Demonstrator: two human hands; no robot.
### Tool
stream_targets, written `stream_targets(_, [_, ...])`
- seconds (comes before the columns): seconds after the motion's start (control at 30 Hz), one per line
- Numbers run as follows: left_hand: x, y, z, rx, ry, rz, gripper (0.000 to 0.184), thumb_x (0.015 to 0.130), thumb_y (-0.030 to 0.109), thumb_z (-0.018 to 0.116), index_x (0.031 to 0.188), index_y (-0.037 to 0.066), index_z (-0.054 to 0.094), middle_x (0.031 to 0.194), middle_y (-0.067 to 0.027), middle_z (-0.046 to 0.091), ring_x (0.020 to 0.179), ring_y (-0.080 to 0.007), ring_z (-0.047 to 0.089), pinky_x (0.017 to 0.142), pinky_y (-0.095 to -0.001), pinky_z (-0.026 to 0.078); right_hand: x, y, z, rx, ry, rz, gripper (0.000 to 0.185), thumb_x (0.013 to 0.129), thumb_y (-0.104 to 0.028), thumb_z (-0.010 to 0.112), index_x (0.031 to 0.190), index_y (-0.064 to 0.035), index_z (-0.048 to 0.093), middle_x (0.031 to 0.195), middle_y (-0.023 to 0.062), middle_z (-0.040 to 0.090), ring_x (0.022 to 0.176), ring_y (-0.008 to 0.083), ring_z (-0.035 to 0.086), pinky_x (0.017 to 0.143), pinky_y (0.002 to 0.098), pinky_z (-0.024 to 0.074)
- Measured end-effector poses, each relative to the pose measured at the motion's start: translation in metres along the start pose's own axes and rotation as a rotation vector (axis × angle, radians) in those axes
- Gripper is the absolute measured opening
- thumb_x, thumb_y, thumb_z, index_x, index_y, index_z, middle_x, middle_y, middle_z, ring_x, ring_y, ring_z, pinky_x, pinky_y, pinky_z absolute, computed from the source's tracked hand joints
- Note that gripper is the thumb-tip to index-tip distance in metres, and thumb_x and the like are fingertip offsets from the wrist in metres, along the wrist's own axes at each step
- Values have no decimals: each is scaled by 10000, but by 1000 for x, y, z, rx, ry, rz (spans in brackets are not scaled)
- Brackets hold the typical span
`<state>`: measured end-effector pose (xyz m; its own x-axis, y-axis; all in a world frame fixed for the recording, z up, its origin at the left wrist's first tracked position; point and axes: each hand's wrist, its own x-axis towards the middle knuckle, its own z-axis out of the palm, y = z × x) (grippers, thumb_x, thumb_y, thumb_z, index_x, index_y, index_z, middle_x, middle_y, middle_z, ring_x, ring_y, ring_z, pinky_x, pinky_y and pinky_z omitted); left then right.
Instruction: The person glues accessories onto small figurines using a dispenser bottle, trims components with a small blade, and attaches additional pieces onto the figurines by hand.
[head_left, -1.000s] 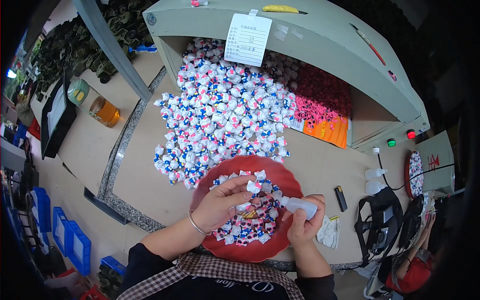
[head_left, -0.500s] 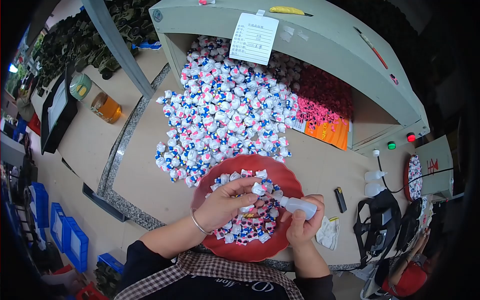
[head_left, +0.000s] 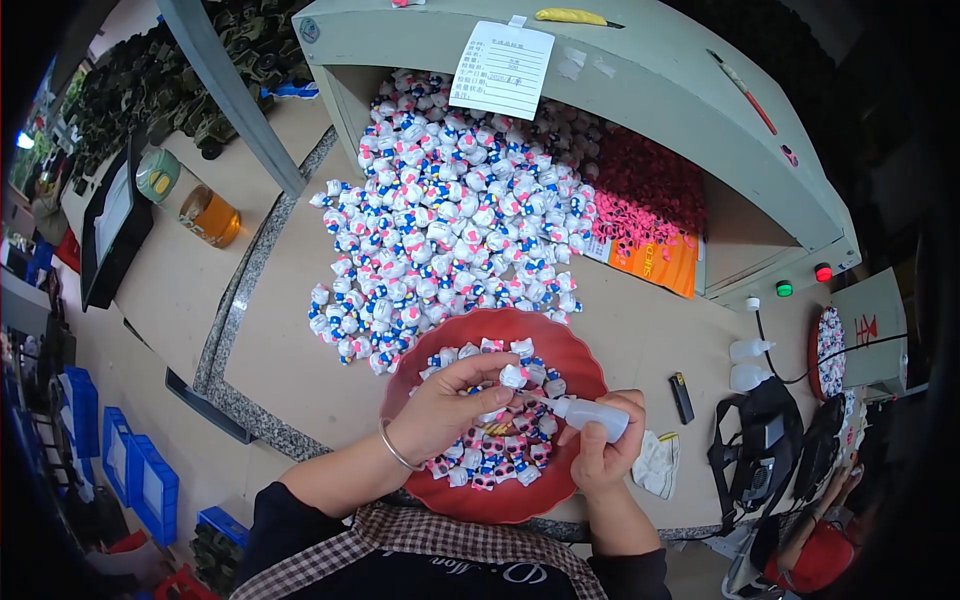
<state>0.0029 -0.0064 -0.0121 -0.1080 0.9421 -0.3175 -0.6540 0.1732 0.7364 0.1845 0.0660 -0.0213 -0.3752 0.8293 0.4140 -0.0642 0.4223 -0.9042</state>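
Observation:
Over a red basin (head_left: 570,352), my left hand (head_left: 455,400) pinches a small white cat figurine (head_left: 514,376) with a pink spot on it. My right hand (head_left: 608,450) grips a translucent squeeze bottle (head_left: 597,418), its thin nozzle pointing left toward the figurine. Whether the tip touches the figurine I cannot tell. Inside the basin lie several figurines (head_left: 483,462), some with pink and black parts on them. Beyond the rim spreads a large heap of white, blue and pink figurines (head_left: 440,225).
A grey-green shelf (head_left: 690,80) arches behind the heap, with small pink pieces (head_left: 640,225) under it. To the right lie a white cloth (head_left: 656,464), a black object (head_left: 681,398), squeeze bottles (head_left: 748,376) and a black bag (head_left: 757,450). A drink bottle (head_left: 205,210) stands left.
The squeeze bottle has shifted slightly left and down with my right hand, and more of its thin nozzle shows. The figurine in my left hand has moved a touch left.

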Motion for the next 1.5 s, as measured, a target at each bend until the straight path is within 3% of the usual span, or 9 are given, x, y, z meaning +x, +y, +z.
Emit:
stream_targets(0.17, [0,0,0,-7,9,5,362,841,22,547,1197,28,483,1029,-47,558,951,-151,580,789,-236,478,0,6,-7,-102,-39,-61,237,865,-178,493,968,20,412,865,115,436,562,110,523,539,223,430])
stream_targets(0.33, [-1,1,1,-12,12,7,359,841,19,546,1195,24,484,1042,-48,553,977,-163,571,816,-250,472,2,-1,-1,106,7,57,242,875,-170,473,997,15,378,854,88,457,632,121,536,474,217,437])
stream_targets(0.53, [0,-2,-1,-113,-8,-2,365,840,12,542,1199,15,473,1079,-54,531,994,-196,562,847,-288,466,23,-13,-16,446,212,350,257,843,-47,504,1063,9,383,965,114,497,795,185,592,540,282,554])
stream_targets(0.67, [-1,-2,2,-145,-1,-29,365,838,6,536,1196,4,467,1081,-77,524,969,-206,565,847,-315,470,46,-9,-39,370,164,486,266,811,9,532,1048,7,410,972,109,511,881,202,595,585,291,561])
stream_targets(0.87, [-1,1,3,-144,-23,-33,390,849,56,533,1220,-4,433,1066,-106,529,964,-226,556,842,-343,473,118,43,-48,-1,111,473,107,811,1,512,913,-21,485,868,70,540,767,158,611,553,277,507])
stream_targets(1.03, [-2,2,1,-169,-31,-46,379,854,34,512,1224,5,437,1047,-106,535,963,-238,554,834,-355,470,169,106,-42,-816,-2,15,209,737,-59,590,913,31,524,857,185,577,774,290,593,650,410,466])
stream_targets(1.13, [-3,2,2,-177,5,-61,374,855,32,510,1221,7,443,1041,-99,535,961,-234,554,835,-347,469,174,117,-35,-950,-101,104,267,732,-81,605,968,21,532,871,211,583,815,362,562,709,433,447])
stream_targets(1.33, [-1,0,0,-132,-22,-42,372,858,24,505,1223,6,439,1024,-87,536,960,-211,554,837,-339,468,173,100,-48,-663,12,300,269,732,-93,616,975,-4,546,886,192,580,850,359,569,738,425,451])
stream_targets(1.5, [-3,5,6,-169,-70,-73,388,859,31,506,1236,2,421,1035,-89,531,955,-202,554,839,-331,466,174,106,-37,-910,-137,141,257,745,-125,624,958,8,572,888,184,593,828,337,578,722,396,449])
